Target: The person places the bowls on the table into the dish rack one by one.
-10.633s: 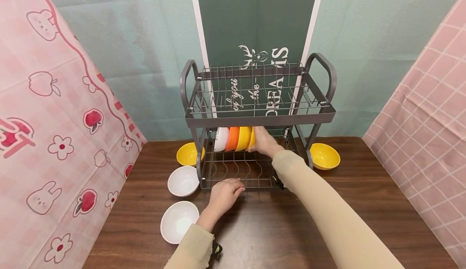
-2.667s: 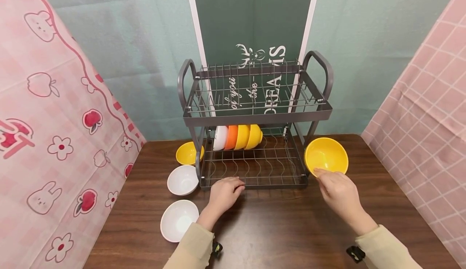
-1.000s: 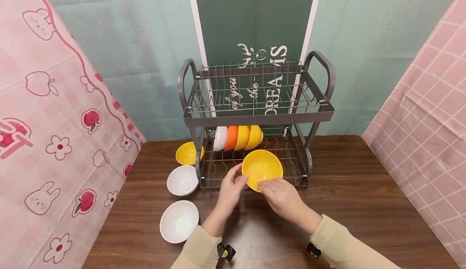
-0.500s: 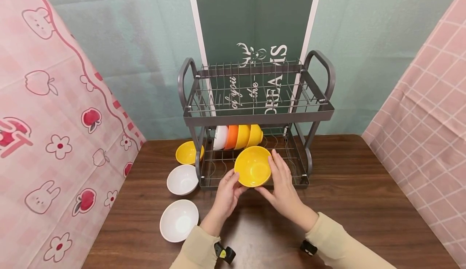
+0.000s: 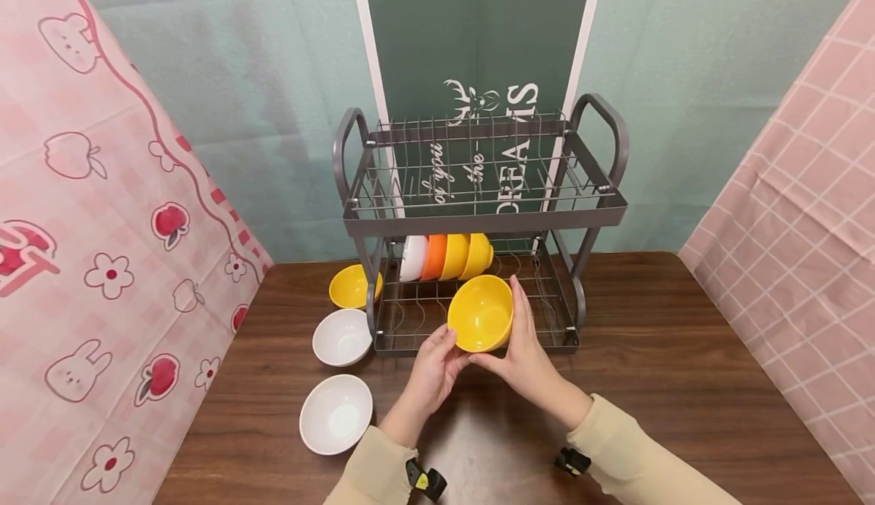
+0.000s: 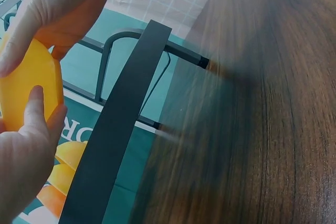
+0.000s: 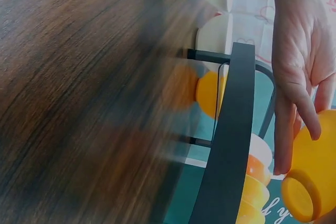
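A yellow bowl (image 5: pixel 481 314) is held in front of the rack's lower tier, its inside tilted toward me. My left hand (image 5: pixel 431 368) pinches it at the lower left rim, thumb near the edge. On the other side my right hand (image 5: pixel 525 361) grips it, fingers along the right wall and thumb underneath. The right wrist view shows the bowl's foot (image 7: pixel 298 198) and my left fingers against its outside. A grey two-tier dish rack (image 5: pixel 485 224) stands behind. On its lower tier, a white bowl (image 5: pixel 414 259), an orange bowl (image 5: pixel 435 258) and two yellow bowls (image 5: pixel 468 257) stand nested on edge.
Left of the rack, another yellow bowl (image 5: pixel 352 287) and two white bowls, one nearer the rack (image 5: pixel 342 338) and one in front (image 5: pixel 336 415), sit upright on the wooden table (image 5: pixel 683 383). Pink cloths hang at both sides, a green one behind.
My right hand put a yellow bowl in the rack, then picked another from the table's right side and brought it to the middle. My left hand took hold too; the right hand shifted its grip sideways.
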The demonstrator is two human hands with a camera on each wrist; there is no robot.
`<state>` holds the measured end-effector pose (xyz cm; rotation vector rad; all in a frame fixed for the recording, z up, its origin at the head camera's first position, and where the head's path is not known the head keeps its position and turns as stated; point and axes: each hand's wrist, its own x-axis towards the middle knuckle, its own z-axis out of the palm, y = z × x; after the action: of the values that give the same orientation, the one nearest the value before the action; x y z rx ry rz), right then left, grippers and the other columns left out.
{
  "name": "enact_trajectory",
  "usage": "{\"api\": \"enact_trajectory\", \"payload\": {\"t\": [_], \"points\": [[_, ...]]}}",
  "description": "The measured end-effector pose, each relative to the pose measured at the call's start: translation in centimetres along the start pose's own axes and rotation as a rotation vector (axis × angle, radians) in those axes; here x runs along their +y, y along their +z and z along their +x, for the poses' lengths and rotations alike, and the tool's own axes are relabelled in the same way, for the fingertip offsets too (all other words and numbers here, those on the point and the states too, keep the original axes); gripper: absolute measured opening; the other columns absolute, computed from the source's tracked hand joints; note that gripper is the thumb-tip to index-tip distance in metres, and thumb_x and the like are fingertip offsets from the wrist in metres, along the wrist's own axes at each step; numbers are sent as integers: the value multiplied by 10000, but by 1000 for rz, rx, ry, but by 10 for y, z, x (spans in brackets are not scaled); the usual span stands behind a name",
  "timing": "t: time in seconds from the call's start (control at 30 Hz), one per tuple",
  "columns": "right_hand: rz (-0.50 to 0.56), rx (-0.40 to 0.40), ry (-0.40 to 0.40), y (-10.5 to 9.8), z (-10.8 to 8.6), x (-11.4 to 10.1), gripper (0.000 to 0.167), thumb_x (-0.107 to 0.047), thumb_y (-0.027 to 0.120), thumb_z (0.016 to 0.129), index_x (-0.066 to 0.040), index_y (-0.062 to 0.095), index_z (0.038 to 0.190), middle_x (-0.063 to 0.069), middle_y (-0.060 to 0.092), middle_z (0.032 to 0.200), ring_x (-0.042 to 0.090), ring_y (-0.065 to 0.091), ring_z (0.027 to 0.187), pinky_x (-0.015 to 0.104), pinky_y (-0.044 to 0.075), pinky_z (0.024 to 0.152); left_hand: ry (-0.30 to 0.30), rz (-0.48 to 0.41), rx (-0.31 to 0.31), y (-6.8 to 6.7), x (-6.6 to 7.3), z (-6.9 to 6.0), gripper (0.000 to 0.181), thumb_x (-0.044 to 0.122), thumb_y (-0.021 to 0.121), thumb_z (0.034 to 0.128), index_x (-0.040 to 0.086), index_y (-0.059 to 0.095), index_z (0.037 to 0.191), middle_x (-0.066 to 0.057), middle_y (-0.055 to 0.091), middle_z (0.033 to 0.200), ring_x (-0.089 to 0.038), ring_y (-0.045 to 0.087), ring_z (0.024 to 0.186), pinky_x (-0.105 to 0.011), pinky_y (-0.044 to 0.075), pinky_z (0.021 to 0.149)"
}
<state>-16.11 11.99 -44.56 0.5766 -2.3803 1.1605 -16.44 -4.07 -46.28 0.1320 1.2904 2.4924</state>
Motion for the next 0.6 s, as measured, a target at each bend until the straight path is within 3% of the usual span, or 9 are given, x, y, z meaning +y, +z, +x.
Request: {"api": "enact_trajectory", "payload": {"t": [0.1, 0.23, 0.4, 0.6], "points": [[29, -2, 45, 1, 1, -1, 1330, -198, 895, 537, -82, -38, 1479, 153, 62, 1534, 343, 220, 1363, 304, 197, 1148, -8, 28, -14, 0, -1, 0, 466, 185, 341, 1010, -99, 278, 1375, -43, 566, 1119, -63, 611, 901, -179, 530, 780], [59, -7, 82, 0, 3, -2, 1315, -197, 889, 544, -88, -31, 1477, 168, 84, 1525, 352, 234, 1357, 566, 268, 1069, -7, 110, -34, -2, -1, 0, 475, 204, 352, 1008, -88, 292, 1378, -121, 544, 1189, -60, 601, 926, -183, 526, 795], [68, 5, 103, -2, 4, -4, 1254, -184, 888, 555, -91, 45, 1478, 161, 157, 1510, 330, 293, 1331, 562, 300, 1052, 10, 223, -60, -6, -2, 2, 491, 239, 377, 1001, -72, 322, 1377, -249, 456, 1323, -47, 594, 973, -215, 518, 851], [55, 23, 93, -2, 4, -4, 1216, -190, 899, 540, -109, 123, 1472, 134, 220, 1494, 303, 336, 1315, 530, 333, 1046, 14, 291, -70, -9, -2, 3, 483, 228, 392, 998, -80, 339, 1366, -274, 437, 1336, -68, 587, 984, -251, 508, 889]]}}
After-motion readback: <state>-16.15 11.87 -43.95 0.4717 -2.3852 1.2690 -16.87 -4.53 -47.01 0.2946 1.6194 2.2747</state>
